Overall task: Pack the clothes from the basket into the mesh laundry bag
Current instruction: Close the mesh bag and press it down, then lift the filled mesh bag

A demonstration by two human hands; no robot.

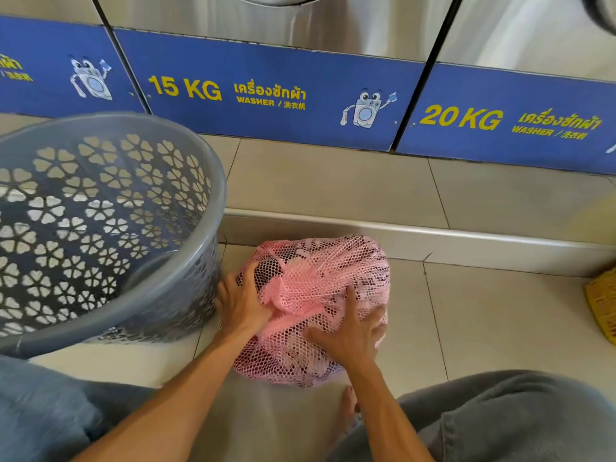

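A pink mesh laundry bag (320, 281) sits full and rounded on the tiled floor, dark and light clothes showing through its net. My left hand (240, 303) grips the bunched mesh at the bag's left side. My right hand (353, 335) lies spread on the bag's near right side, fingers apart, pressing on it. A grey plastic basket (186, 288) with flower-shaped holes stands to the left, touching the bag; no clothes are visible inside it.
Washing machines with blue panels (266, 91) marked 15 KG and 20 KG line the back. A raised tiled step with a metal edge (433, 233) runs just behind the bag. A yellow basket (603, 305) shows at the right edge. My knees and a bare foot (348, 405) are below.
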